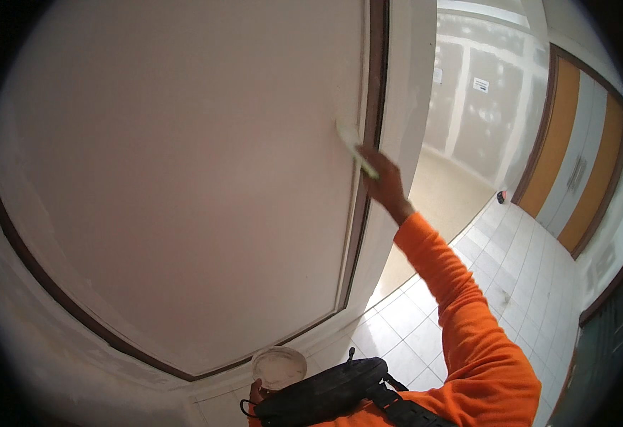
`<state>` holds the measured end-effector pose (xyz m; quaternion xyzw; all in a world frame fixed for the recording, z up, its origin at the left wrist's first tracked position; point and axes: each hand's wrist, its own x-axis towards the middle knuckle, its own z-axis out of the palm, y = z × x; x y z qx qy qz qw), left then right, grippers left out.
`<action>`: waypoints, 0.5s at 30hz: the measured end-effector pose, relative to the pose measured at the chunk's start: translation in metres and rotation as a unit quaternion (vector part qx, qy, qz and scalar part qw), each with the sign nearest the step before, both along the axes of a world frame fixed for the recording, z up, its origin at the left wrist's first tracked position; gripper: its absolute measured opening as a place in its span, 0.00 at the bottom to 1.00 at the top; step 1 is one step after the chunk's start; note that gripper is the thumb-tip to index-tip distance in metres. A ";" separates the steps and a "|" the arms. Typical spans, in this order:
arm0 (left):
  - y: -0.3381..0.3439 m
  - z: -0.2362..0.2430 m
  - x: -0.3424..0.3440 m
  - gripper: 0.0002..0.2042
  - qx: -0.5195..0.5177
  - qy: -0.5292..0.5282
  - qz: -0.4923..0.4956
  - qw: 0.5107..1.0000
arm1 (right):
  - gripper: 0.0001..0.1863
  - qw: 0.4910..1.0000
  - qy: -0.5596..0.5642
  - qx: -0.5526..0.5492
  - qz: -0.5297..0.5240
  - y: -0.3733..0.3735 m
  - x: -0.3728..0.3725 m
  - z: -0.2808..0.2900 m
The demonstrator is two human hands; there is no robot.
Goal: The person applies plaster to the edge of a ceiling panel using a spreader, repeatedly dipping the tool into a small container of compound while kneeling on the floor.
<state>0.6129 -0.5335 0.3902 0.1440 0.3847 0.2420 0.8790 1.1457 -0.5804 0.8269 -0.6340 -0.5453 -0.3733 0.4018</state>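
Note:
My right hand (385, 178) is raised at the right edge of a large pale panel (183, 178), closed around a slim pale hand tool (349, 141) with a greenish end. The tool's far tip meets or nearly meets the panel beside its dark frame (374, 107); blur hides whether it is a brush or a blade. Low in the view, my left hand (257, 391) grips the side of a round whitish tub (279, 366). Whitish residue coats the tub's inside. Most of that hand is behind the tub and a black bag (318, 391) at my chest.
White floor tiles (496, 299) stretch to the right, beside a beige floor area (447, 192). Beyond stand a patched grey wall (496, 107) and an orange-and-grey door (575, 149). A small dark object (501, 197) lies on the floor by the wall.

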 end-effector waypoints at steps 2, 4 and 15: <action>0.004 0.004 -0.007 0.31 0.026 0.020 0.003 0.999 | 0.28 0.999 0.009 0.001 0.043 -0.007 -0.012 -0.051; 0.009 0.011 -0.009 0.31 0.057 0.035 -0.001 0.998 | 0.27 0.995 0.070 -0.023 0.060 -0.015 -0.027 -0.096; 0.033 -0.010 -0.010 0.30 0.043 0.030 0.017 0.999 | 0.17 0.990 -0.084 0.105 0.037 -0.002 -0.024 0.030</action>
